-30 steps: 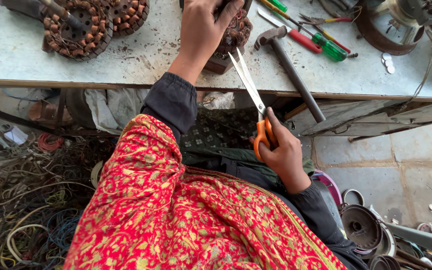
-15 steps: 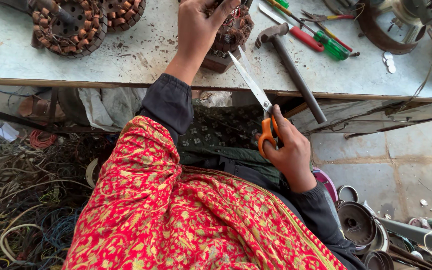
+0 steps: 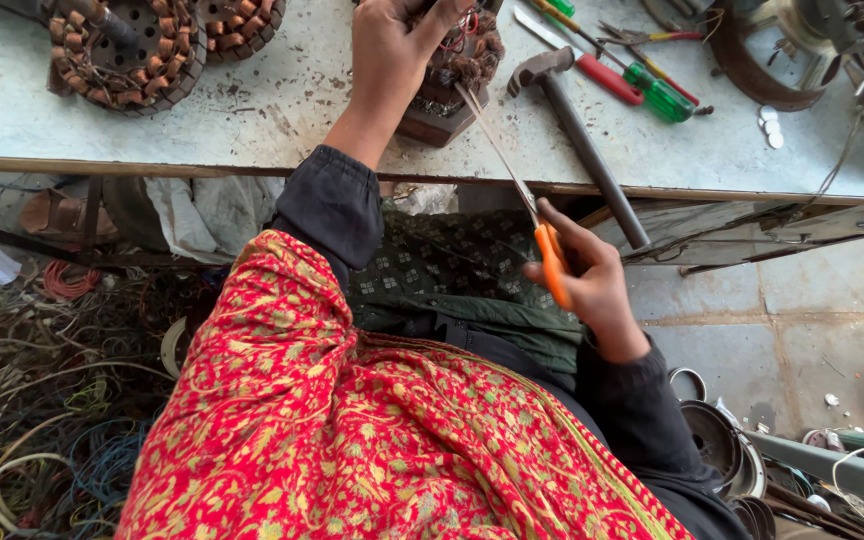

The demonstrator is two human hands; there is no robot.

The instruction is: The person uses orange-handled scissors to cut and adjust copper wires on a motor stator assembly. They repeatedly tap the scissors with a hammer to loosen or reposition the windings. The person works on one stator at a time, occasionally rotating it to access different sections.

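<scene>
My left hand (image 3: 392,55) rests on a dark motor stator with copper windings and red wires (image 3: 462,70) near the front edge of the grey worktable (image 3: 282,110), gripping it from above. My right hand (image 3: 587,280) is below the table edge, closed around the orange handles of a pair of scissors (image 3: 542,245). The long steel blades point up and left, and their tips reach the windings of the stator. A red patterned shawl (image 3: 352,420) covers my lap.
A hammer (image 3: 577,130) lies on the table right of the stator, with red and green screwdrivers (image 3: 632,80) and pliers beyond it. Two wound stators (image 3: 132,45) sit at the table's left. Tangled wire (image 3: 32,400) covers the floor left; metal parts (image 3: 717,440) lie right.
The scissors stay aimed at the stator while my right hand shifts slightly lower and right. My left hand keeps its grip on the stator.
</scene>
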